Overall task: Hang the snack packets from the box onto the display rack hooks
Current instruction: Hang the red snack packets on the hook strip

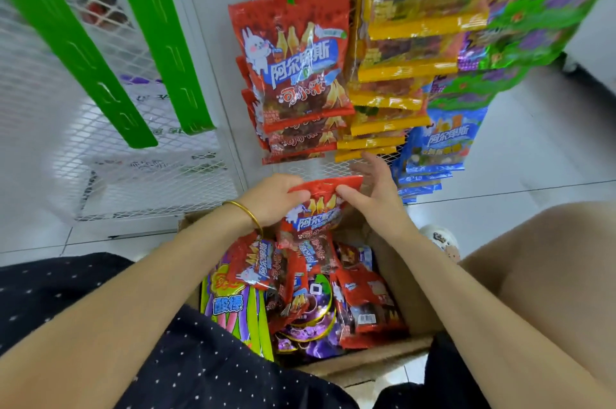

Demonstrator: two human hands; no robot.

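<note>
A red snack packet (318,213) with a white rabbit print is held upright above the cardboard box (408,270). My left hand (273,196) grips its top left corner, and my right hand (368,190) pinches its top right edge with the thumb while the fingers stretch upward. The box between my knees holds several more red, purple and green packets (300,302). Straight above, a column of matching red packets (296,71) hangs on the white mesh display rack (186,171).
Yellow packets (403,51) hang right of the red column, then purple-green packets (520,25) and blue packets (436,148). Two green uprights (146,38) cross the rack at the left. A pale tiled floor (533,155) lies to the right, and my knee (550,275) sits beside the box.
</note>
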